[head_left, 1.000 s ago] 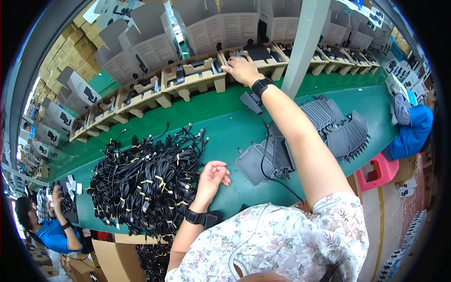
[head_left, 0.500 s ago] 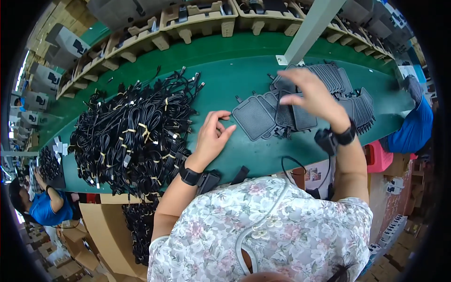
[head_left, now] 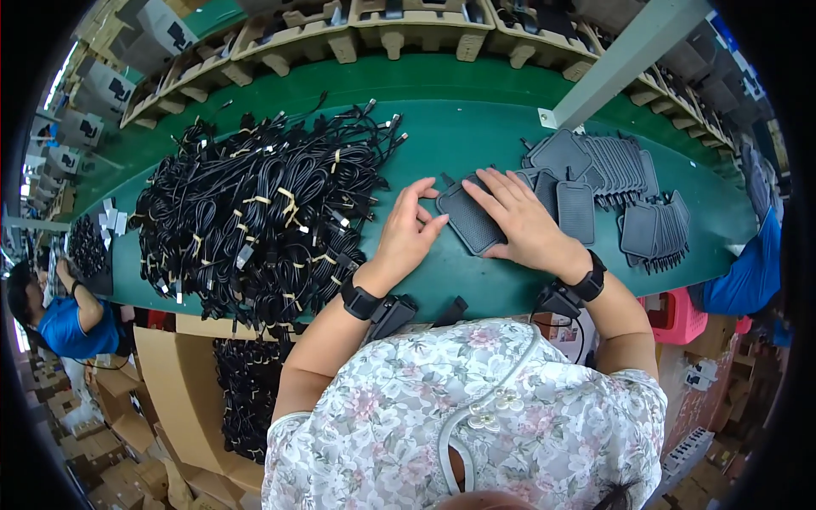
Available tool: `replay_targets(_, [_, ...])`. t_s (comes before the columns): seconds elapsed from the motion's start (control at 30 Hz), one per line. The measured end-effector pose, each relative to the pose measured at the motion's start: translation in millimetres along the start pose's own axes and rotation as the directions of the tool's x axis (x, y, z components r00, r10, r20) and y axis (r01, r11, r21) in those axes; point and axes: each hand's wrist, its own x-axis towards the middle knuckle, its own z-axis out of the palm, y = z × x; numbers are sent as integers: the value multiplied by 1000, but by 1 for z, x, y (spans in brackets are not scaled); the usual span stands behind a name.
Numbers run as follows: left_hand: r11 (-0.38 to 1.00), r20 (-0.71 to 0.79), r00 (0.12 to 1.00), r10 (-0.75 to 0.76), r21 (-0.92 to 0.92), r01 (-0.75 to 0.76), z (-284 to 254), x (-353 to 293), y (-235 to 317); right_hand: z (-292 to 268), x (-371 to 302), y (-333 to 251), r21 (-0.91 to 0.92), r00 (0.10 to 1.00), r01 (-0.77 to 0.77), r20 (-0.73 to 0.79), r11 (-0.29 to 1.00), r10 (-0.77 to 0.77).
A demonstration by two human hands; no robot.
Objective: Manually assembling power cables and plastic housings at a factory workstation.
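Dark grey, flat rounded panels with mesh-like faces and small tabs lie on the green table. My right hand [head_left: 525, 219] rests flat, fingers stretched, over the leftmost overlapping panels and hides part of them. Beside the left edge of the front panel [head_left: 466, 223], my left hand [head_left: 411, 231] has its fingers apart and slightly curled, holding nothing. Another panel [head_left: 576, 212] shows just beyond my right hand. Farther right are a long fanned row of panels [head_left: 616, 166] and a smaller fanned group [head_left: 653, 229].
A large heap of tied black cables [head_left: 263, 212] covers the table's left side. A grey metal post [head_left: 629, 64] stands at the back right. Moulded brown trays [head_left: 425, 34] line the back. Co-workers in blue sit at left [head_left: 81, 327] and right [head_left: 748, 268]. Below is a cardboard box [head_left: 183, 382].
My right hand has come down and left, from raised above the panels to flat on the leftmost ones. My left hand stays beside the panels. The whole view has shifted a little.
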Motion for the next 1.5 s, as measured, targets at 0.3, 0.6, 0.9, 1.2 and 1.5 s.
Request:
replay_targets(0.3, [884,58,990,-130,-445,142,-12,8,5,0,17,25,687,971,-23,-159,727,181])
replay_targets(0.6, [777,160,987,17,-623,87,-11,3,16,-7,43,27,957,905,-142,21,254,426])
replay_targets(0.9, [961,-230,964,134,-206,-183,-9,5,18,-7,50,29,212,913,-115,-362,970,188])
replay_targets(1.2, [826,-126,875,468,413,-383,-19,3,35,-33,81,12,963,894,-96,-29,253,448])
replay_targets(1.5, [950,-95,957,274,179,-254,-7,1,26,-98,201,181,567,428,-3,-744,824,514])
